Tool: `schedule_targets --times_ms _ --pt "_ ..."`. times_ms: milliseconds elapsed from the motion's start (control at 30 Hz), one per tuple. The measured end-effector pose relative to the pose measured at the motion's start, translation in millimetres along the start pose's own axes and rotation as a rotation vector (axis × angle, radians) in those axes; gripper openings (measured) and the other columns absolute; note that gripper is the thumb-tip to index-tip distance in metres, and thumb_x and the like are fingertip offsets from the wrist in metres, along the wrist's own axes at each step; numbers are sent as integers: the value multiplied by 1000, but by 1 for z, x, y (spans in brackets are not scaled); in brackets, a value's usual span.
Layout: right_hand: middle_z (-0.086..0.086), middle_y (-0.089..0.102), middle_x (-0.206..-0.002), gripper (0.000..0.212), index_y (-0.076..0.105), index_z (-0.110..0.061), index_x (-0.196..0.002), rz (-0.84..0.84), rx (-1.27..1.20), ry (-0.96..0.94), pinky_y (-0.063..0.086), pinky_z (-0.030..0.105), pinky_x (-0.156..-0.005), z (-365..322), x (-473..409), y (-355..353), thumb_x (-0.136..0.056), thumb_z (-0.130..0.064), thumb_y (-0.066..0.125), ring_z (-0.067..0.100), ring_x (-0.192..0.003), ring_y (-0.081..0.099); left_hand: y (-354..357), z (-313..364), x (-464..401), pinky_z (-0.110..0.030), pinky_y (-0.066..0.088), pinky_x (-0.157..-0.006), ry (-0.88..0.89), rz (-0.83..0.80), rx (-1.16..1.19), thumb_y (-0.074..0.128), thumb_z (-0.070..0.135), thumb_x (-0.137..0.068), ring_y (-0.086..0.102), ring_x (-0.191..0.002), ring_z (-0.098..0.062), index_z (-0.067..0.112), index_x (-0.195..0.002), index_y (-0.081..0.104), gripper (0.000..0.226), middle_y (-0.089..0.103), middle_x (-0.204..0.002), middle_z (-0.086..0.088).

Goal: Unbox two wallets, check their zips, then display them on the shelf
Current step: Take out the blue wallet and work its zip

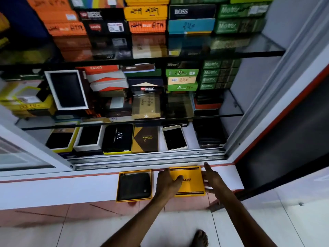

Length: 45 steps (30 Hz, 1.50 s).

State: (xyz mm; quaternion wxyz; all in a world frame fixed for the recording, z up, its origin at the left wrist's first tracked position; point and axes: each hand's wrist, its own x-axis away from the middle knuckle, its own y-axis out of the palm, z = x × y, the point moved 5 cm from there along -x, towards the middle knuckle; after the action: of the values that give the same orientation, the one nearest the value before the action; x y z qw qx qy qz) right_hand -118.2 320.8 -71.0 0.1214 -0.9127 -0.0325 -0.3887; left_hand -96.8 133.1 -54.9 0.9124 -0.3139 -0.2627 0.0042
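Yellow cardboard, printed with black stripes and lettering, makes up the closed wallet box (188, 180) lying flat on the white ledge (71, 189) in front of the glass display cabinet. It is flanked by both hands: the left hand (168, 182) is spread open with its thumb resting on the lid, and the right hand (211, 177) is open against the box's right edge, fingers extended, nothing yet gripped.

Just beside it, to the left, an open yellow box tray (118, 188) is seen holding a black zip-around wallet (134, 186), still seated inside with its zip apparently closed. One box is thus judged opened; the second remains to be unlidded. Whether any zip has been checked cannot be told. Neither wallet has been placed on the bottom shelf (191, 138), where other boxed wallets are displayed.
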Motion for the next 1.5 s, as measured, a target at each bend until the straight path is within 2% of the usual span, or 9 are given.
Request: schedule_targets --times_ms 167,300,467,633,767,933,1033,1167,1500 --pt "18 65 -111 55 58 -13 -117 -182 -215 113 44 50 -103 -2 8 -10 -98 -57 31 39 -115 59 16 14 5 -47 43 -101 -133 45 -102 68 79 -52 42 -130 -35 14 -139 35 113 43 -141 -15" --pt "27 67 -108 44 63 -18 -104 -263 -306 93 46 31 -70 0 4 -19 -99 -51 34 21 -79 59 29 33 18 -52 42 -99 -213 163 -177 68 86 -27 42 -127 -38 11 -139 28 140 43 -136 -16" --pt "11 72 -95 17 66 -18 -107 -141 -143 20 56 37 -75 14 -14 -28 -94 -24 57 26 -85 69 31 23 11 -46 46 -95 -235 156 -6 76 74 -32 52 -119 -33 14 -128 44 118 55 -124 -9" --pt "2 78 -82 23 77 -31 -77 123 292 -270 62 37 -80 8 -15 -36 -85 -11 69 18 -72 74 -4 5 18 -28 51 -63 -99 102 588 71 45 -53 63 -73 -19 12 -88 68 48 67 -77 -6" --pt "7 80 -85 11 81 -11 -87 262 319 -334 62 34 -76 -3 -4 -41 -79 -7 75 17 -66 73 -22 -43 18 -44 45 -74 -203 246 927 66 43 -50 55 -86 -30 10 -90 64 51 58 -91 -15" --pt "-5 75 -75 11 80 -18 -81 334 343 -344 48 0 -55 -14 8 -42 -74 -10 79 -8 -49 63 -15 -72 19 -42 44 -82 -312 213 969 55 23 -71 57 -99 -35 3 -100 59 36 62 -103 -19" --pt "4 79 -77 18 72 -23 -78 316 273 -333 64 32 -66 -16 15 -36 -72 -7 79 15 -59 73 -9 -68 16 -37 40 -77 -380 171 847 50 17 -83 54 -93 -32 14 -83 57 7 59 -96 -14" --pt "-2 77 -75 25 71 -30 -74 339 340 -410 63 35 -72 -23 24 -20 -77 -5 75 13 -65 73 1 -37 12 -31 34 -62 -300 2 670 43 13 -92 47 -74 -21 13 -83 54 14 53 -77 -4" --pt "8 78 -102 20 74 -16 -101 314 517 -332 54 24 -81 -22 11 -4 -84 -9 67 22 -89 75 0 -22 1 -41 39 -106 -323 -163 477 40 75 -72 48 -127 -29 25 -131 54 78 52 -143 -6"
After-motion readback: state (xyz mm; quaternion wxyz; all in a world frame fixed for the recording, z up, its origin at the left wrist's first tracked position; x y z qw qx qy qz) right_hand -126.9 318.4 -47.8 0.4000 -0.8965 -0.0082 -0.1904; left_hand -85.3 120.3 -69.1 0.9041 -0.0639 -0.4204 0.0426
